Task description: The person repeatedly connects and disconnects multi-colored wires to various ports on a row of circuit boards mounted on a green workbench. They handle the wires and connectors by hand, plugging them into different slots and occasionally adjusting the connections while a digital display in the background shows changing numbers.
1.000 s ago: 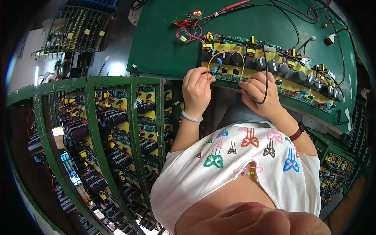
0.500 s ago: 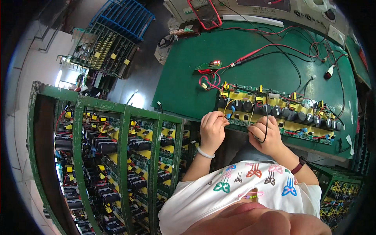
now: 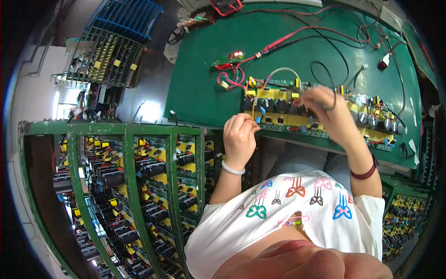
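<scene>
A long circuit board (image 3: 283, 121) with yellow plates and several black cylindrical capacitors lies along the table's near edge. At its left front corner, my left hand (image 3: 240, 139) is closed in a pinch on a thin yellow wire (image 3: 253, 109). A pale arc of thin wire (image 3: 284, 69) rises over the board toward the fingertips of my right hand (image 3: 329, 114). That hand is above the middle of the board, fingers curled and smeared by motion. A looped black lead (image 3: 332, 81) runs into it; the gripped end is hidden.
A small board with a lit red display (image 3: 238, 54) lies on the green table (image 3: 200, 74), wired to red and black leads (image 3: 288, 37). Part of a red-framed meter (image 3: 226, 5) shows at the back. A green rack (image 3: 130, 176) full of boards stands at left; another rack (image 3: 404, 204) at right.
My right hand has moved up and away from the front edge to over the board, carrying the black lead. My left hand stays at the left corner. The view has shifted slightly.
</scene>
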The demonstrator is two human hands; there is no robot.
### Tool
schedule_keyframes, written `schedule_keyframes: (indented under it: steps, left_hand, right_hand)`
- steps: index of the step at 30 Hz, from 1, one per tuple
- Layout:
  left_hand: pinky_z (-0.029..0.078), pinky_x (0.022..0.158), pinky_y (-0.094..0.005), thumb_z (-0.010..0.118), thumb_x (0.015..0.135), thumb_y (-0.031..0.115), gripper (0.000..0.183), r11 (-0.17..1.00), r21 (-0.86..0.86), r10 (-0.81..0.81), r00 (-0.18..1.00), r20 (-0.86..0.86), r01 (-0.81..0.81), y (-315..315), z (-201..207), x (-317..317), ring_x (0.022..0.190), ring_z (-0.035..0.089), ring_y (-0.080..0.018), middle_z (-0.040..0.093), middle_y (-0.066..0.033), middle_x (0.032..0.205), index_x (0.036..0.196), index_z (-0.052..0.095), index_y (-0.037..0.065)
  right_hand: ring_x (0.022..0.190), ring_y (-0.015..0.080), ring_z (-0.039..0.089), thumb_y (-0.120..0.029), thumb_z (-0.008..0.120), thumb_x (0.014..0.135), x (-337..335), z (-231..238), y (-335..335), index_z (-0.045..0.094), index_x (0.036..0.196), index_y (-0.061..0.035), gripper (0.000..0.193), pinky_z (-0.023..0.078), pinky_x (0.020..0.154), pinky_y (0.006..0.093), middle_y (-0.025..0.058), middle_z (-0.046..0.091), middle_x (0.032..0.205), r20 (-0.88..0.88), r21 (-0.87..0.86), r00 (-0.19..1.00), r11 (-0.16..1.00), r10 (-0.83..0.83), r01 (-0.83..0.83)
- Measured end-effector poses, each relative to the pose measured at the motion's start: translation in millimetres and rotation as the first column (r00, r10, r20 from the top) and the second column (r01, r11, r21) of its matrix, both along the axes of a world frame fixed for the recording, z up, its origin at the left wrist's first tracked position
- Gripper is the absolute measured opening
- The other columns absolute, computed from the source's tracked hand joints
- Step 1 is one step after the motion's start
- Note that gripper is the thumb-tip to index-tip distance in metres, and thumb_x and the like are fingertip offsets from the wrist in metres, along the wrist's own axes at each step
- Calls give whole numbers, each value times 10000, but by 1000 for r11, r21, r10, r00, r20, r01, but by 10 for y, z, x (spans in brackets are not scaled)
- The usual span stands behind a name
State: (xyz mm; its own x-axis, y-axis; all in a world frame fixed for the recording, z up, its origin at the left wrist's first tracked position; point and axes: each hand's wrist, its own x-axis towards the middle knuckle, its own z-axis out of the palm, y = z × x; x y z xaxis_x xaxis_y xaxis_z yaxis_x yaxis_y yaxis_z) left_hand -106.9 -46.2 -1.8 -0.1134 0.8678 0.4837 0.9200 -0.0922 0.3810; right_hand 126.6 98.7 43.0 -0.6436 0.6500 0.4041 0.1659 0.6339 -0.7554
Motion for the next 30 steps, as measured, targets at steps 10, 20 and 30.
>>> schedule_keyframes:
  steps: [10, 20, 30]
  left_hand:
    - [487, 733, -423, 756, 704, -24, 139, 1000, -11, -3, 1000, 12, 3, 30, 10, -8, 820, 621, -313, 629, -104, 880, 747, 627, 4]
    - [489, 748, -426, 756, 708, -4, 141, 999, -34, -3, 999, 38, 4, 13, -8, -15, 852, 626, -311, 626, -98, 902, 767, 630, 15]
    - [480, 753, -434, 757, 707, 15, 142, 999, -48, 0, 999, 43, 2, 25, -13, -27, 860, 615, -310, 615, -89, 907, 764, 627, 16]
  right_hand:
    - [609, 122, 460, -157, 641, 999, -325, 11, 213, 585, 1010, -25, 144, 396, 570, 301, 49, 527, 698, -95, -291, 976, 943, -195, 161]
    - [609, 116, 489, -234, 668, 985, -398, 5, 442, 602, 949, 2, 247, 416, 589, 303, 48, 566, 662, 108, -415, 969, 875, -224, 248]
    - [652, 194, 596, -310, 680, 970, -588, -203, 725, 632, 912, 10, 329, 489, 658, 351, 93, 632, 705, 279, -393, 934, 860, -225, 325]
